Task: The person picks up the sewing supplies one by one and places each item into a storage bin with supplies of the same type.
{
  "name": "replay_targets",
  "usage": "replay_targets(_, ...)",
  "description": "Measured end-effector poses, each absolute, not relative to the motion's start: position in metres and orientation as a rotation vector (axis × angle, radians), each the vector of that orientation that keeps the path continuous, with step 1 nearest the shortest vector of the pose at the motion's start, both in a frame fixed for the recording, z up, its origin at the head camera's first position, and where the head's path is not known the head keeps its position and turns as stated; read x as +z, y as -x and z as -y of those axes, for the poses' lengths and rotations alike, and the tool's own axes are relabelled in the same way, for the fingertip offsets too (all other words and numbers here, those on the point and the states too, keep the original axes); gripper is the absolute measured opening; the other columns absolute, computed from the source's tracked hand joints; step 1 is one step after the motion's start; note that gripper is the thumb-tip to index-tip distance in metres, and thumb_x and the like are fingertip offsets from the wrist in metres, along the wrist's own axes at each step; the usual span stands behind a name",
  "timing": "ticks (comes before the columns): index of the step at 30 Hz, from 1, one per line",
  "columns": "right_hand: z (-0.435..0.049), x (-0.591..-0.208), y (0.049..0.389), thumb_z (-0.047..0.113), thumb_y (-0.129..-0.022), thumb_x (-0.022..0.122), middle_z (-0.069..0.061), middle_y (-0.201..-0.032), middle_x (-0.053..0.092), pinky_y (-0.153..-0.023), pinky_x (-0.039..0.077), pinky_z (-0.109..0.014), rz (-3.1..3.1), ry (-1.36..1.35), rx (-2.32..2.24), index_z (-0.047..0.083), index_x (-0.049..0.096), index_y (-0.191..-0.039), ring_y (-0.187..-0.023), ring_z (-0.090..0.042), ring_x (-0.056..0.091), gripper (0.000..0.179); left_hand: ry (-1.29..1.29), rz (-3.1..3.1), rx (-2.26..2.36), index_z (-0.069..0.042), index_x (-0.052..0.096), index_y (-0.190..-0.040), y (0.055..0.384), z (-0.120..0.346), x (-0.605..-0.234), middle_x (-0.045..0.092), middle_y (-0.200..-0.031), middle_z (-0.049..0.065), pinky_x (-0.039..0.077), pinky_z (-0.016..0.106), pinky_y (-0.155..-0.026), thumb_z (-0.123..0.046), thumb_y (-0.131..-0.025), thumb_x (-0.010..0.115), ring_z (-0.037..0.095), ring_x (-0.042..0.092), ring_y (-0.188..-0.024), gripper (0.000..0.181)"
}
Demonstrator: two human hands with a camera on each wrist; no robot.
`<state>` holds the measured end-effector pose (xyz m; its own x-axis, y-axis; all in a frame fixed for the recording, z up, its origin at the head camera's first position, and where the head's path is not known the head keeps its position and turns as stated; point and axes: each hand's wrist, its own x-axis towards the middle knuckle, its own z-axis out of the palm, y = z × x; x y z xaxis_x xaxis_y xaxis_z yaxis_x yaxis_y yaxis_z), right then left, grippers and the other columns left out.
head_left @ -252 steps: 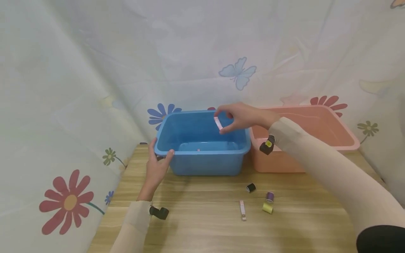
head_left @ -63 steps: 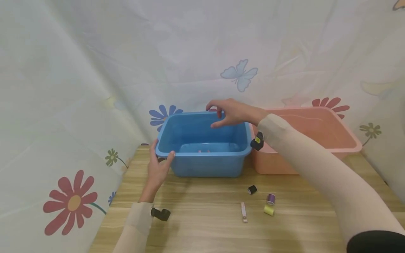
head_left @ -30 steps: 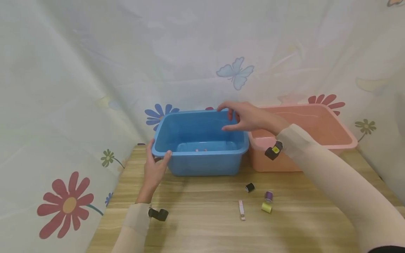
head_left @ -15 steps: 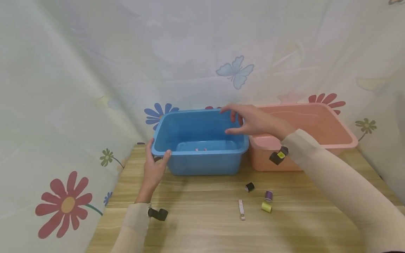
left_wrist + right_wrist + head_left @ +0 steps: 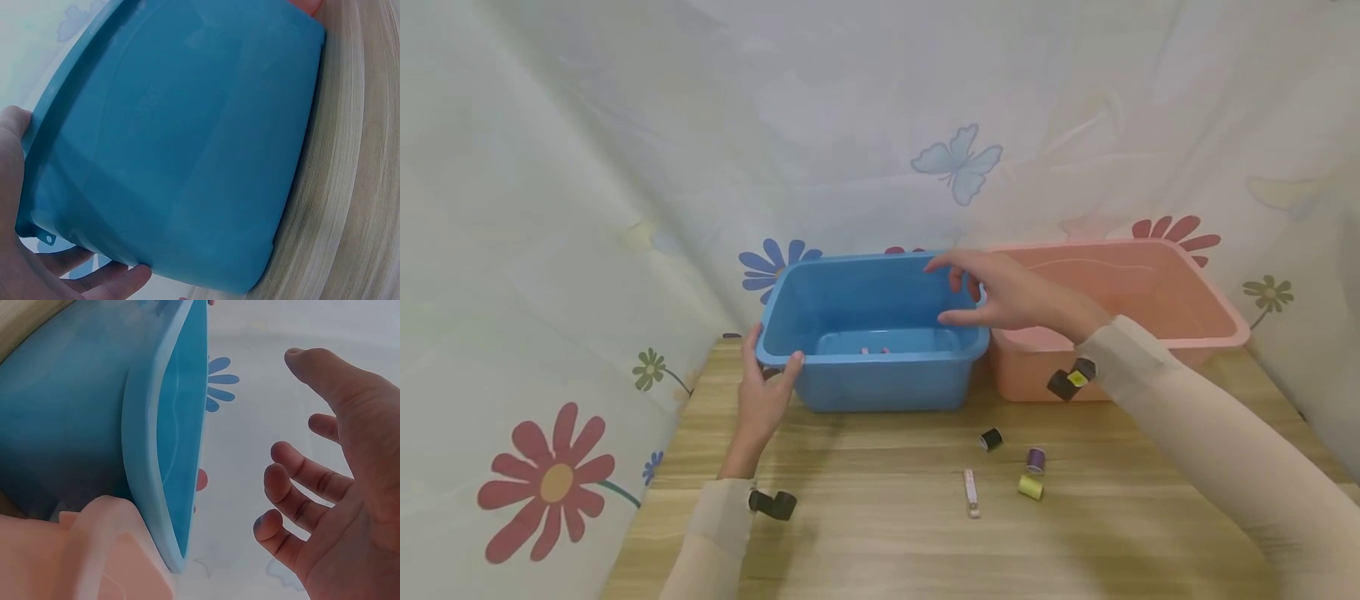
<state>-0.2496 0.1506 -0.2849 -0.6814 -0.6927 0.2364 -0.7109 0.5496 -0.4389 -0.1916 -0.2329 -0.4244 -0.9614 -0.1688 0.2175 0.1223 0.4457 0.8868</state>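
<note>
On the wooden table [image 5: 865, 533]: blue tub [image 5: 880, 385], its near-left corner gripped by my left hand [image 5: 763, 400]. My right hand [image 5: 997, 288], empty, fingers spread, hovers by its right edge; a release seems complete. Lifting the slim pink-and-white piece [image 5: 972, 493] in front would call for a fine pinch. Pink bits [image 5: 885, 351] lie inside the tub.

Ahead and left of the blue tub [image 5: 880, 385], your left sleeve [image 5: 703, 557] is plain, long and cream, ending in a wide left cuff [image 5: 724, 510] beside a small, blocky left black device [image 5: 783, 505]. Ahead and right of the blue tub, your right sleeve [image 5: 1217, 450] matches, softly creased, with a similar right cuff [image 5: 1126, 354]; its right black device [image 5: 1061, 386] carries a yellow patch [image 5: 1077, 378]. Your left hand [image 5: 763, 400] and right hand [image 5: 1013, 292] are bare.
</note>
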Motion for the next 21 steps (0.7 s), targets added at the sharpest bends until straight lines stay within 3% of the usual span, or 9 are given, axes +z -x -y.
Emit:
replay_targets(12,-0.154,-0.286,0.238,0.044,-0.084,0.074,0.006,-0.099,0.055,-0.065,0.048,-0.030,2.677,-1.249,0.756,0.022,0.049,-0.138,-0.080,-0.011,0.053,0.064,-0.025,2.422,-1.507,-0.035,0.011,-0.155,0.194,0.232,-0.427,0.034,-0.153,0.010,0.046,0.057,-0.094,-0.053,-0.090,0.062,0.035,0.048,-0.126,0.084)
replay_targets(21,-0.159,-0.291,0.226,0.046,-0.084,0.073,0.009,-0.100,0.052,-0.062,0.048,-0.028,2.676,-1.244,0.722,0.023,0.049,-0.138,-0.079,-0.011,0.053,0.064,0.020,2.387,-1.516,-0.031,0.013,-0.155,0.195,0.233,-0.431,0.033,-0.154,0.008,0.042,0.057,-0.099,-0.050,-0.091,0.063,0.031,0.045,-0.129,0.084)
